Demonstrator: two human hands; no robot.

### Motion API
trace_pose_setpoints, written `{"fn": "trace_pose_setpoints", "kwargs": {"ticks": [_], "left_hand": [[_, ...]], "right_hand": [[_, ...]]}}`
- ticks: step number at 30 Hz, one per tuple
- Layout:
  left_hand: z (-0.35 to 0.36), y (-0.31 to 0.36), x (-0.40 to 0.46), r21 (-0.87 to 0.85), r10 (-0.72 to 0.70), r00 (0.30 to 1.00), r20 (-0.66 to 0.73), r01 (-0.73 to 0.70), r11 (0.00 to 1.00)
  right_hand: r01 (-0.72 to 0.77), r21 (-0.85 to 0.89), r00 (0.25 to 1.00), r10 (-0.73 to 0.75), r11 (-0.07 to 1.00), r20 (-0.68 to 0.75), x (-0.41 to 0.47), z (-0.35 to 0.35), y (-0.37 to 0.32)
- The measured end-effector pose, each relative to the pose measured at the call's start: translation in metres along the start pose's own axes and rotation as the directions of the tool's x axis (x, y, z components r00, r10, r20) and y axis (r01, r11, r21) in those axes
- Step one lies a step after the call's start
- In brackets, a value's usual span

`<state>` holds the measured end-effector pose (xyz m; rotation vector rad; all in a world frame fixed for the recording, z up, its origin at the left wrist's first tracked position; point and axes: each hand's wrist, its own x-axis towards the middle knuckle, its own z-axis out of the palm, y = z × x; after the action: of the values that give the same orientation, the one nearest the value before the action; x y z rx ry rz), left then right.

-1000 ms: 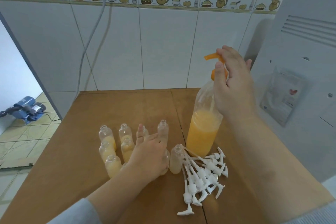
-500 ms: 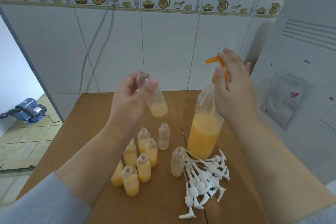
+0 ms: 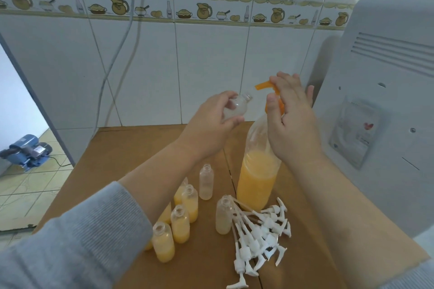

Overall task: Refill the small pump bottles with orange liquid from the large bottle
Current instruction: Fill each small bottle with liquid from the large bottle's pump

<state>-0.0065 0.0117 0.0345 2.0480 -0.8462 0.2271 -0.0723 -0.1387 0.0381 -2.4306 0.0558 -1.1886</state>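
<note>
A white tiled wall with a jug-patterned border backs the brown desk [image 3: 122,152]. The left hand [image 3: 211,122] has its fingers curled round a small clear bottle [image 3: 236,108], tilted with its open neck toward the orange pump spout [image 3: 264,84] of the large bottle [image 3: 257,180]. The right hand [image 3: 291,122] pinches that pump head between thumb and fingers. The large bottle stands on the desk (roughly half full of orange liquid). Left of it stand small bottles [image 3: 180,223], several filled; in front of it lies a heap of white pump tops [image 3: 260,232].
</note>
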Motion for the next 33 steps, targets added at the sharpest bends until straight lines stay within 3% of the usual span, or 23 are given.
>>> {"fn": "trace_pose_setpoints", "kwargs": {"ticks": [7,18,28,33], "left_hand": [[-0.003,0.01,0.008,-0.007,0.084,0.993,-0.08,-0.085,0.996],[-0.001,0.015,0.012,0.179,0.199,0.979,-0.031,-0.191,0.965],[-0.005,0.016,0.011,0.179,0.156,0.988,-0.002,-0.153,0.972],[-0.006,0.026,0.012,0.221,0.195,0.981,-0.013,-0.187,0.957]], "right_hand": [[0.02,0.021,1.0,-0.019,1.0,-0.024,0.001,0.001,0.001],[0.098,-0.05,0.994,-0.1,0.994,-0.037,-0.002,0.005,0.013],[0.142,-0.048,0.989,-0.139,0.989,0.051,0.006,-0.006,0.019],[0.138,-0.058,0.99,-0.137,0.989,0.017,0.014,-0.013,0.025]]}}
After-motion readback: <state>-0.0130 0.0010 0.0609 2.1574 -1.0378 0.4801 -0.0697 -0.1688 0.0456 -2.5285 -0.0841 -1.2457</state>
